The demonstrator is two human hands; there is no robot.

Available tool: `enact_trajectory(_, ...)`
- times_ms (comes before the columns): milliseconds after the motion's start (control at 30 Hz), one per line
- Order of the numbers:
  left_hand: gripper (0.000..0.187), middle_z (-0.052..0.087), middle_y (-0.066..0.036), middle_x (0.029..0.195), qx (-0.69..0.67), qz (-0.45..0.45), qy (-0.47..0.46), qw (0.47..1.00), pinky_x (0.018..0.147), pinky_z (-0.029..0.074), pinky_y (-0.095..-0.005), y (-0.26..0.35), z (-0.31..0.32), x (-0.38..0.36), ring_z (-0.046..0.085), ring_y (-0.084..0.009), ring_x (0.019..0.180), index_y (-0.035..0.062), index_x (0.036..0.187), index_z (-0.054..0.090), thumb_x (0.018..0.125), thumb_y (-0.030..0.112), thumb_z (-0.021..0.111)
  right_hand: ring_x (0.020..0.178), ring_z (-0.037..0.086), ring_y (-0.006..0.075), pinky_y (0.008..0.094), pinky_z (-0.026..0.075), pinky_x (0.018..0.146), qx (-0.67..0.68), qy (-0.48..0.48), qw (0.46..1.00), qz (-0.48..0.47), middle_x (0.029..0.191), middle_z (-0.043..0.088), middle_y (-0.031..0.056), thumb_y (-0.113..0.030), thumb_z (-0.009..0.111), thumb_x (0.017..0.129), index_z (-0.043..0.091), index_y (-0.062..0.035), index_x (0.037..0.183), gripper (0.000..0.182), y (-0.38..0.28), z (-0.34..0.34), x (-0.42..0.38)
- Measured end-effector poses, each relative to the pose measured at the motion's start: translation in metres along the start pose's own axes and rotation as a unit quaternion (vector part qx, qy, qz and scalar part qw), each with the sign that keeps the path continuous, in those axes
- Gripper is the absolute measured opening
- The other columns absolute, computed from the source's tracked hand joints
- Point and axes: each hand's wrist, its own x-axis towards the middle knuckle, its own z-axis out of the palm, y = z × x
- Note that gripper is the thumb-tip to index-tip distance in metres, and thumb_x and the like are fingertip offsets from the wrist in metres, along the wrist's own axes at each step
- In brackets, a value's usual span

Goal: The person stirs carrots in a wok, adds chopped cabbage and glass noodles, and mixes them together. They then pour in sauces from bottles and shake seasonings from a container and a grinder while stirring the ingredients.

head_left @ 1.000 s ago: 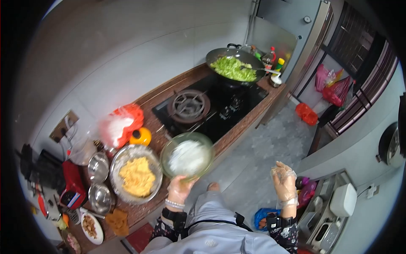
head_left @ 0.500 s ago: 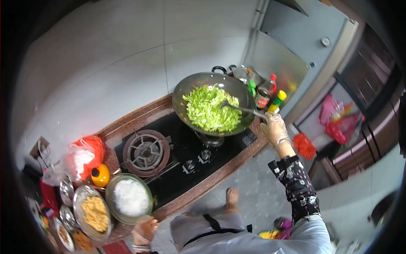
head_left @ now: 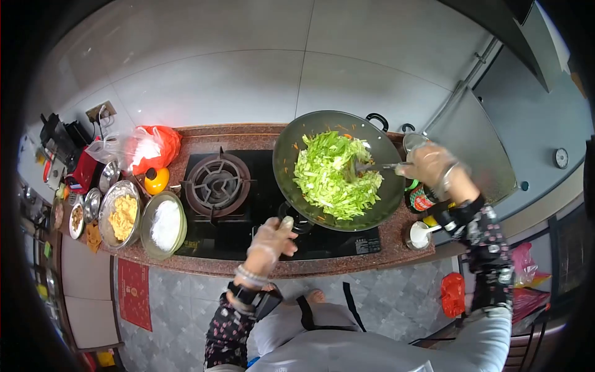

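A dark wok (head_left: 385,198) on the right side of the black stove holds shredded green vegetable (head_left: 334,173) with a few orange bits. My right hand (head_left: 432,166), in a clear plastic glove, is wrapped round the handle of a spatula (head_left: 378,167) whose head is in the greens. My left hand (head_left: 271,240), also gloved, hovers over the front of the stove, near the wok's lower left rim. Its fingers are partly curled and apart, and nothing shows in them.
On the left stand a bowl of white strands (head_left: 165,226), a bowl of yellow food (head_left: 124,214), an orange round lid (head_left: 157,180) and a red bag (head_left: 162,149). A bare burner (head_left: 218,184) is beside the wok. Bottles (head_left: 421,198) and a white-filled jar (head_left: 419,235) stand right.
The view has turned and shifted. My left hand has come from beside the white-filled bowl to the stove front. My right hand, still on the spatula, is now further over the wok's right side.
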Motion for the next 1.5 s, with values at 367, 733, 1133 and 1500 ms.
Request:
enact_trajectory(367,0.031,0.061,-0.008,0.069,-0.172,0.077,-0.039,0.981,0.046,0.046,-0.0215,-0.022,0.003,0.02,0.059,-0.0126,0.051,0.0017,0.087,0.051,0.091,0.028,0.066,0.073,0.067,0.0301,0.0388,0.055,0.067,-0.055,0.06,0.974,-0.21,0.076,0.066,0.0138,-0.007,0.057,0.077,0.065,-0.0027,0.078,0.009,-0.124,0.01,-0.02)
enact_trajectory(733,0.03,0.062,-0.008,0.066,-0.196,0.069,-0.047,0.977,0.042,0.045,-0.0206,-0.029,0.002,0.023,0.058,-0.0118,0.048,0.0039,0.083,0.049,0.09,0.026,0.067,0.083,0.065,0.0276,0.0377,0.051,0.077,0.014,-0.105,0.994,-0.004,0.086,0.069,0.0084,-0.033,0.058,0.085,0.072,-0.0177,0.098,0.025,-0.038,-0.032,-0.035)
enact_trajectory(1133,0.026,0.062,-0.006,0.068,-0.21,0.065,-0.039,0.975,0.042,0.044,-0.0199,-0.028,0.005,0.023,0.058,-0.0102,0.049,0.0049,0.082,0.052,0.09,0.024,0.068,0.092,0.067,0.0267,0.0365,0.053,0.075,-0.115,0.047,0.99,0.072,0.092,0.069,0.012,-0.013,0.057,0.082,0.071,-0.0062,0.091,0.018,-0.059,0.095,0.029)
enact_trajectory(1500,0.025,0.056,-0.003,0.058,-0.224,0.109,0.09,0.964,0.037,0.04,-0.0202,-0.035,0.029,0.014,0.055,-0.01,0.043,0.0067,0.081,0.049,0.091,0.023,0.066,0.075,0.066,0.0263,0.0375,0.052,0.061,-0.459,0.025,0.881,-0.115,0.073,0.064,0.012,-0.009,0.057,0.076,0.066,-0.0038,0.079,0.011,0.021,0.044,-0.023)
